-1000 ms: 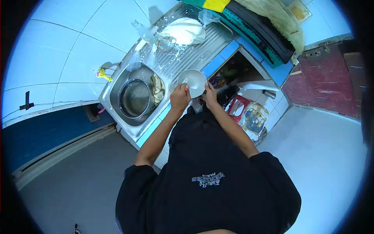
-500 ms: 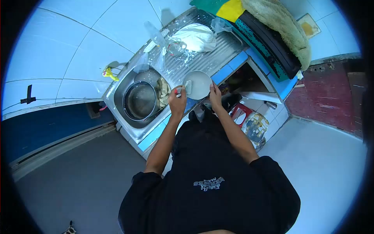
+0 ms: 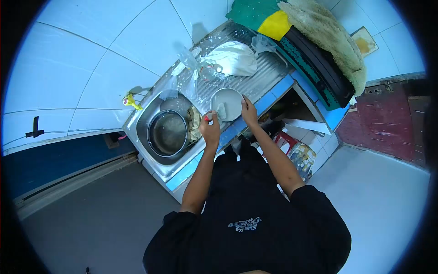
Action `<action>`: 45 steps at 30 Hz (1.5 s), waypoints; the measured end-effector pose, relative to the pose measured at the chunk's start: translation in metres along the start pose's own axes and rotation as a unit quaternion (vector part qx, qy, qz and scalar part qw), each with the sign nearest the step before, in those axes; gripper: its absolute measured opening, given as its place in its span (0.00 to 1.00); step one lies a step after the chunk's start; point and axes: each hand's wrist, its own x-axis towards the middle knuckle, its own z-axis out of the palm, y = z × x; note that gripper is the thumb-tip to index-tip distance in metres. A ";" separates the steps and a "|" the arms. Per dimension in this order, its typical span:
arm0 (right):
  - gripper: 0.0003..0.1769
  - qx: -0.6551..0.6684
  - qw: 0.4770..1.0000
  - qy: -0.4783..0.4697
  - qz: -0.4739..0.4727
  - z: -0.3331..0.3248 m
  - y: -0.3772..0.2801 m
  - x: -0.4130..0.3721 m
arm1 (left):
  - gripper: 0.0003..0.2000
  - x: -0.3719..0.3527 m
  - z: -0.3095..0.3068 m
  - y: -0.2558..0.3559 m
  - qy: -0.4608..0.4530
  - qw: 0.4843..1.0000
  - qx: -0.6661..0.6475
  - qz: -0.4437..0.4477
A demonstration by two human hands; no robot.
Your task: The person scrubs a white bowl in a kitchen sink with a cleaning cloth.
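My right hand (image 3: 249, 113) grips the right rim of a round, pale bowl (image 3: 233, 101), held over the front of the steel drainboard (image 3: 262, 82). At the bowl's near left side, my left hand (image 3: 210, 131) has its thumb and fingers pinched together. From those fingers a small, translucent, plastic-like piece (image 3: 222, 111) reaches into the bowl, with a red bit (image 3: 206, 118) showing at the fingertips. Whitish liquid or residue seems to coat the bowl's inside.
Left of my hands, the sink (image 3: 157, 106) holds a dark-rimmed pot of water (image 3: 168, 132) and a crumpled beige cloth (image 3: 195, 123). A white bag (image 3: 233, 58), clear plastic bags (image 3: 188, 59) and a glass jar (image 3: 207, 71) stand behind. A black-and-green case (image 3: 315, 64) lies right.
The bowl has moved slightly away from my body over the drainboard, both hands moving along. The translucent piece now hangs lower inside the bowl. The whole view has shifted a little.
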 end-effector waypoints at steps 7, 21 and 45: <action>0.21 -0.069 0.995 0.002 -0.077 0.013 -0.005 0.028 | 0.13 0.009 0.005 -0.008 0.012 0.998 0.003 -0.063; 0.17 -0.152 0.978 -0.043 -0.139 0.015 0.001 0.062 | 0.20 0.020 0.003 -0.019 0.040 0.915 -0.258 -0.308; 0.08 -0.161 0.913 0.125 -0.355 0.038 -0.102 0.190 | 0.28 0.016 -0.007 0.025 0.147 0.985 0.094 0.006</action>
